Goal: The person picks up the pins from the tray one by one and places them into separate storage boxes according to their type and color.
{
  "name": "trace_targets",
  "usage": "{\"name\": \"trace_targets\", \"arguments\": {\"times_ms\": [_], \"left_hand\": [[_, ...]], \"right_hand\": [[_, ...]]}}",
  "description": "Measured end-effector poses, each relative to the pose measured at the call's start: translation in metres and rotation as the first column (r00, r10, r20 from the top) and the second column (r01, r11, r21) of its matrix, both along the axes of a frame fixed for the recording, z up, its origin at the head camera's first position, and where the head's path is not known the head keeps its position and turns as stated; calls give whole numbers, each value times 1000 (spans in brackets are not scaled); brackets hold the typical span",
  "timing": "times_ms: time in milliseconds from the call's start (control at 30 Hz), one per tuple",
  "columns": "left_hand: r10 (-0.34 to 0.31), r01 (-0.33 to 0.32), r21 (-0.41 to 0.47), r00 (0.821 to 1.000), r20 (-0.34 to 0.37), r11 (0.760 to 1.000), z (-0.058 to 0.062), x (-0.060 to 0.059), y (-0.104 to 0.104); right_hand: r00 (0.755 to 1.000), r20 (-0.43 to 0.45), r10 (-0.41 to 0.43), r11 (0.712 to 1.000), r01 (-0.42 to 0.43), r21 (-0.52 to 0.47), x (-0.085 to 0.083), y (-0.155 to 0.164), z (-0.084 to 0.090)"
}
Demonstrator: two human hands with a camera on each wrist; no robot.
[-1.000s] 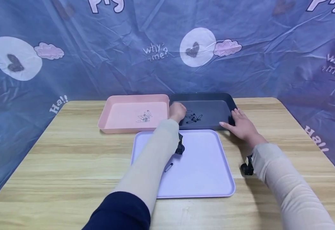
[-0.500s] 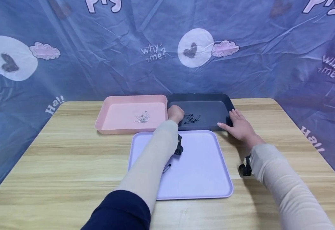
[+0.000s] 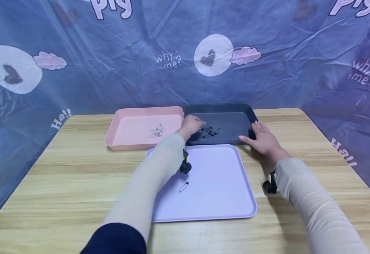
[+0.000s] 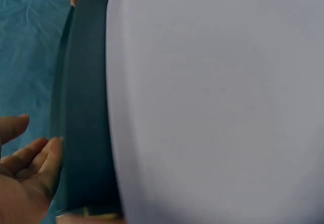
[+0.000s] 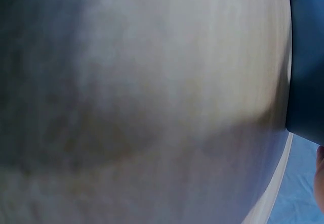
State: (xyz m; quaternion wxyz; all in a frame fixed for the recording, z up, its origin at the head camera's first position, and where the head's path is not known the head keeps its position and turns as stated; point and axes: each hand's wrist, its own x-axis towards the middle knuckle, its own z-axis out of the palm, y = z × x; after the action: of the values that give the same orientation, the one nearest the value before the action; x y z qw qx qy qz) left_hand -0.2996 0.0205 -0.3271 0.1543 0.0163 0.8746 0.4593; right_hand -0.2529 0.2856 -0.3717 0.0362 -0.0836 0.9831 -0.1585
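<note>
My left hand (image 3: pixel 191 125) is over the left end of the dark tray (image 3: pixel 232 121), near a small heap of black safety pins (image 3: pixel 210 131). In the left wrist view the thumb and fingers (image 4: pixel 48 158) stand apart with nothing between them. At the dark tray's right front corner, my right hand (image 3: pixel 265 141) rests with its fingers against the rim and the thumb spread along the front. Only a sliver of that hand shows in the right wrist view. One safety pin (image 3: pixel 184 187) lies on the lavender tray (image 3: pixel 216 187), below the left forearm.
A pink tray (image 3: pixel 134 128) stands left of the dark one and holds a heap of silvery safety pins (image 3: pixel 156 131). All three trays sit on a wooden table (image 3: pixel 61 176). Behind rises a blue printed cloth (image 3: pixel 115 77).
My left hand has drawn back slightly to the left and its curled fingers have loosened. The forearm swung left, so the lone pin shows whole. My right hand stays at the rim.
</note>
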Motion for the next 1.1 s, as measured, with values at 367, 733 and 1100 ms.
{"name": "trace_targets", "arguments": {"times_ms": [367, 733, 1100], "left_hand": [[-48, -13, 326, 982, 180, 945, 14, 19, -29], [-198, 132, 333, 965, 174, 934, 23, 63, -54], [-301, 224, 352, 936, 181, 909, 10, 98, -71]], "right_hand": [[1000, 20, 1, 1000, -1, 7, 1, -1, 3], [1000, 21, -5, 1000, 5, 1, 2, -2, 2], [1000, 18, 2, 1000, -2, -10, 2, -3, 2]]}}
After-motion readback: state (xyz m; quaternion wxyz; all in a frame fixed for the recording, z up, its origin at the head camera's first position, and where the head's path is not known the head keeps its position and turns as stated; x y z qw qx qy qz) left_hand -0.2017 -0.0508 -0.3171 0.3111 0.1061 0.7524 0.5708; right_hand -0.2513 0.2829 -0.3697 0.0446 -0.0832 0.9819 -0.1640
